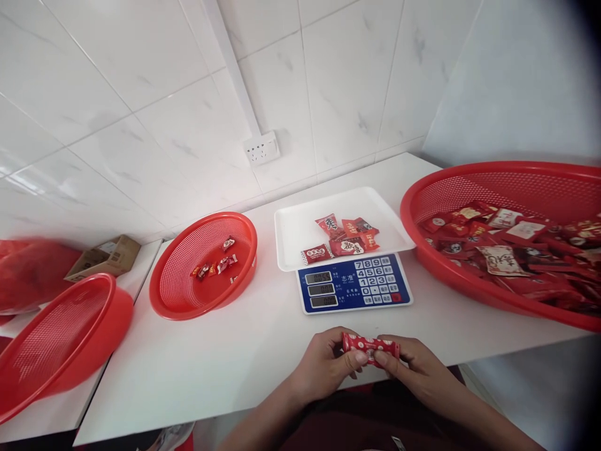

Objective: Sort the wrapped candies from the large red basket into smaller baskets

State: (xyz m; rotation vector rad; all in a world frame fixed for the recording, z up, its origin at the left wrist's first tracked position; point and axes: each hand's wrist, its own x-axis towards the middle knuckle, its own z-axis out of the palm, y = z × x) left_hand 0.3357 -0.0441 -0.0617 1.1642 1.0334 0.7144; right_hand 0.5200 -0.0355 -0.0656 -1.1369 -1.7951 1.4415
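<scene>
A small red wrapped candy [370, 346] with white spots is pinched between both hands at the table's front edge. My left hand [331, 363] is closed on its left end, thumb on the front. Around the right end my right hand [413, 363] is closed in the same way. Just beyond them stands a blue digital scale [354, 285] with a white tray [295, 228] on top. Several red wrapped candies [347, 241] lie in a loose group on that tray. The scale's top display appears to read 0.055.
On the right, a large red basket [413, 210] holds many wrapped snacks. A smaller red basket [162, 275] with several candies stands left of the scale. Farther left are another red basket [117, 319], a cardboard box [106, 258] and a red bag [35, 272]. A wall socket [261, 148] is behind.
</scene>
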